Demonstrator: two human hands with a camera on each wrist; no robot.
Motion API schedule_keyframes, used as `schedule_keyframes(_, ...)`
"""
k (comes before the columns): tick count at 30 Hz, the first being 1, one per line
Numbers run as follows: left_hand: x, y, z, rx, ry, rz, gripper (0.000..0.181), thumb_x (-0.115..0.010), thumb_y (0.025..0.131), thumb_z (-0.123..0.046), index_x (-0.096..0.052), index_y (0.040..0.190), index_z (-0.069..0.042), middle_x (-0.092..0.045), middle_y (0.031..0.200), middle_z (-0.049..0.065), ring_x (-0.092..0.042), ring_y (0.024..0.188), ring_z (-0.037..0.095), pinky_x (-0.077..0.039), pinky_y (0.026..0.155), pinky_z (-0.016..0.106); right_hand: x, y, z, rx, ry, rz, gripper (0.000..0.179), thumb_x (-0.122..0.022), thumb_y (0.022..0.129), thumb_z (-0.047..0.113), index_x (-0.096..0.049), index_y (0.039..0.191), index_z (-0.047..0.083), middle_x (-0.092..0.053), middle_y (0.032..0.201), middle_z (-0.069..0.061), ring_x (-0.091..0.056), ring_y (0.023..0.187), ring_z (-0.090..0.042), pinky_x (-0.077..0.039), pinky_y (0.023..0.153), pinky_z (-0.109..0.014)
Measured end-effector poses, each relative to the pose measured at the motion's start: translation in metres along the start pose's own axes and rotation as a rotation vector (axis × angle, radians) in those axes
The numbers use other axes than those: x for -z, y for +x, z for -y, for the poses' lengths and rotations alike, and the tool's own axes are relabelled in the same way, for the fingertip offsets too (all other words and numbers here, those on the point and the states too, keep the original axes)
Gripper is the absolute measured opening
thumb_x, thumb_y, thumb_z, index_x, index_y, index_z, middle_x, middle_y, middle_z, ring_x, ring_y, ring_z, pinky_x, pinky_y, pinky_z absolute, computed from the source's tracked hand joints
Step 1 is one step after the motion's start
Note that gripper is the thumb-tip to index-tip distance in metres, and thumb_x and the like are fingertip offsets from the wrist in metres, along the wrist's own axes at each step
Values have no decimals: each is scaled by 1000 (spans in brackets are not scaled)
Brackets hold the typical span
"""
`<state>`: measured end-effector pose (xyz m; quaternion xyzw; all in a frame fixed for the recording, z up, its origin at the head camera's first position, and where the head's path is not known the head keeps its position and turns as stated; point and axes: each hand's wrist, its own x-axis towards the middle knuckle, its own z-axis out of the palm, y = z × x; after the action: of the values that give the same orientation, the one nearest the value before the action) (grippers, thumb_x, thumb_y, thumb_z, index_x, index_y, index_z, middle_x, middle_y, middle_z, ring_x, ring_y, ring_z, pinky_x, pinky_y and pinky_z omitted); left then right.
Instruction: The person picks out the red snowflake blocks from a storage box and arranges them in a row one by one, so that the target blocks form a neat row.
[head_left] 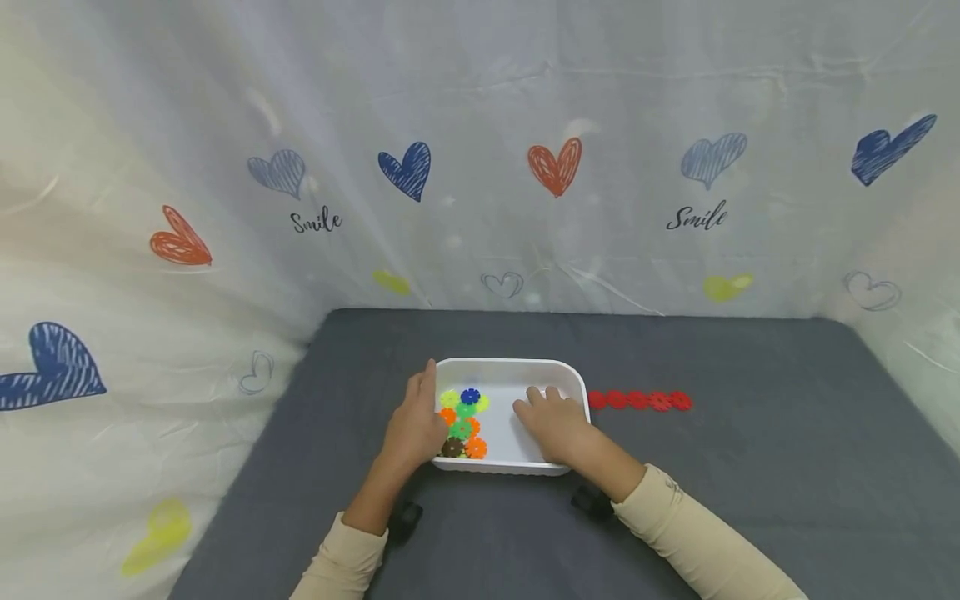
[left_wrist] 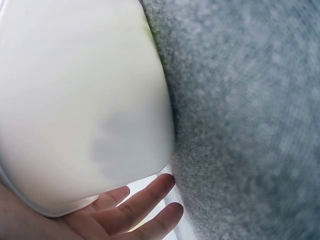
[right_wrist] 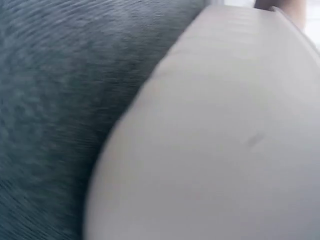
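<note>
A white tray stands on the grey cloth. Its left half holds a cluster of toothed plastic discs in green, orange, yellow, blue and brown. My left hand grips the tray's left side, thumb over the rim. In the left wrist view, fingers of that hand extend along the outside of the tray wall. My right hand reaches over the front right of the tray, its fingers spread above the tray floor. Only the tray's outer wall fills the right wrist view, where the right hand is hidden.
A row of several joined red discs lies on the cloth just right of the tray. The grey cloth covers the table. A pale curtain printed with hearts hangs behind and at both sides.
</note>
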<state>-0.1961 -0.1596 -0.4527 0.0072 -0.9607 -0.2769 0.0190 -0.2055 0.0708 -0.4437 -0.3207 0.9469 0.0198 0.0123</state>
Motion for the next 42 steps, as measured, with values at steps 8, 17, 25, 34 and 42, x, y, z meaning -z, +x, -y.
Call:
schedule_keyframes(8,0,-2,-1,1,-1,5,86,-58,85,3,-17,161,-8,-31,156,18,-58,86,32,-51,71,43,-9,-1,-1,-10,-45,-103,29,-77,80,8,-61,104,9,-51,89,-11,-50,76,-28,-49,58,-41)
schedule_keyframes(17,1,-3,-2,6,-5,3,86,-57,86,3,-17,161,-9,-30,156,19,-57,78,31,-50,65,40,-7,-1,-3,-20,91,-206,21,-73,78,-3,-69,96,8,-46,76,-2,-44,64,-20,-42,57,-31)
schedule_keyframes(25,1,-3,-2,10,-6,8,85,-56,86,3,-17,161,-9,-30,157,19,-58,81,31,-52,71,43,-10,-1,-4,-51,201,-335,26,-80,79,5,-73,103,8,-56,82,-2,-55,74,-17,-50,66,-30)
schedule_keyframes(34,1,-2,-1,12,1,11,85,-55,87,2,-17,161,-9,-30,157,18,-57,77,30,-49,64,39,-10,-3,-6,-31,358,-496,27,-87,75,9,-75,98,6,-66,88,-3,-60,79,-16,-54,72,-30)
schedule_keyframes(42,1,-1,-1,0,-1,13,83,-53,87,2,-16,161,-9,-29,157,18,-56,75,29,-46,61,38,-11,-2,-9,28,394,-540,25,-87,73,5,-77,96,5,-69,88,-3,-62,80,-17,-54,74,-32)
